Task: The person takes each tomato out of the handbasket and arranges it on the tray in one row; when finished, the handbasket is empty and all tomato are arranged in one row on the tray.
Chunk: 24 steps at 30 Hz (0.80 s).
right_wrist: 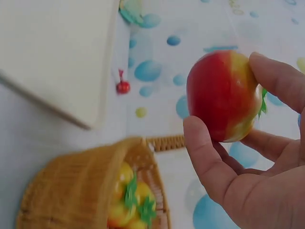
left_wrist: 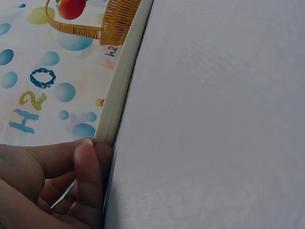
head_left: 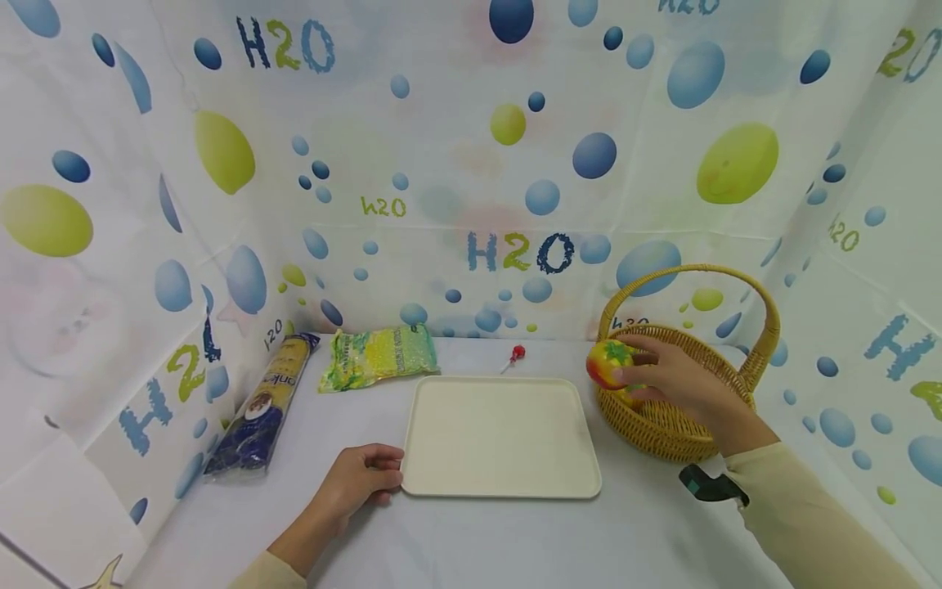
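Observation:
My right hand (head_left: 680, 380) grips a red-and-yellow fruit with a green leafy top (head_left: 605, 364) between thumb and fingers, raised above the left rim of a wicker basket (head_left: 662, 442). In the right wrist view the fruit's smooth red side (right_wrist: 214, 95) faces the camera, with fingertips on either side of it. More yellow fruits with green tops (right_wrist: 133, 200) lie inside the basket. At the near left corner of a cream rectangular tray (head_left: 500, 438), my left hand (head_left: 361, 481) pinches the edge. That tray edge (left_wrist: 119, 90) meets the fingertips in the left wrist view.
Behind the tray lies a small red lollipop (head_left: 518, 352). A green-and-yellow packet (head_left: 383, 357) sits at the back left, and a long blue-and-yellow bag (head_left: 263, 409) lies along the left wall. The basket's tall handle (head_left: 699, 268) arches over it. Patterned sheets surround the white table.

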{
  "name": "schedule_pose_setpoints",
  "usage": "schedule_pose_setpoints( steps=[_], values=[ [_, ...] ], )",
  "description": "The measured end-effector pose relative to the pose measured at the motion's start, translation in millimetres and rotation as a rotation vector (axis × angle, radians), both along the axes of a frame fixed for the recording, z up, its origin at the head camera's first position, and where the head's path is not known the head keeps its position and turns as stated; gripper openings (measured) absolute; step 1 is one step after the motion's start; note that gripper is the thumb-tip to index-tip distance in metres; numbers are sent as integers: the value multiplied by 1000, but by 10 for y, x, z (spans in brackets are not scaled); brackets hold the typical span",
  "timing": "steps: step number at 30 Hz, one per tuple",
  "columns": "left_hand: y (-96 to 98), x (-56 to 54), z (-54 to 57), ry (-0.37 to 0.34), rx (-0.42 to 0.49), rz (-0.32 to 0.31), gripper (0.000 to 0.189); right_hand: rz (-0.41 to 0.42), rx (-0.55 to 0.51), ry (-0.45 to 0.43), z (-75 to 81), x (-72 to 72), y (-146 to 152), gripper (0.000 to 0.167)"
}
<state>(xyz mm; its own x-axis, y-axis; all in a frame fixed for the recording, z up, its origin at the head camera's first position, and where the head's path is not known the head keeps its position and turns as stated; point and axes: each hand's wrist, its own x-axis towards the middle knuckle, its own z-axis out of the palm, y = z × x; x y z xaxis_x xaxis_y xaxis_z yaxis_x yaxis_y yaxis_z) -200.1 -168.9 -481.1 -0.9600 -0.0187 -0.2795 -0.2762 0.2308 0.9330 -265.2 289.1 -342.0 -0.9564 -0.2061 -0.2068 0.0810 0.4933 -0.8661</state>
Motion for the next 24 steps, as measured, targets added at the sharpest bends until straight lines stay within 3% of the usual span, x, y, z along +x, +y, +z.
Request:
schedule_pose_setpoints(
  steps=[12, 24],
  values=[
    [5, -4, 6, -24, -23, 26, 34, 7, -11, 12, -88, -296, -622, 81],
    [13, -16, 14, -36, -31, 35, 34, 60, -64, -19, -182, -401, -1266, 74]
  ],
)
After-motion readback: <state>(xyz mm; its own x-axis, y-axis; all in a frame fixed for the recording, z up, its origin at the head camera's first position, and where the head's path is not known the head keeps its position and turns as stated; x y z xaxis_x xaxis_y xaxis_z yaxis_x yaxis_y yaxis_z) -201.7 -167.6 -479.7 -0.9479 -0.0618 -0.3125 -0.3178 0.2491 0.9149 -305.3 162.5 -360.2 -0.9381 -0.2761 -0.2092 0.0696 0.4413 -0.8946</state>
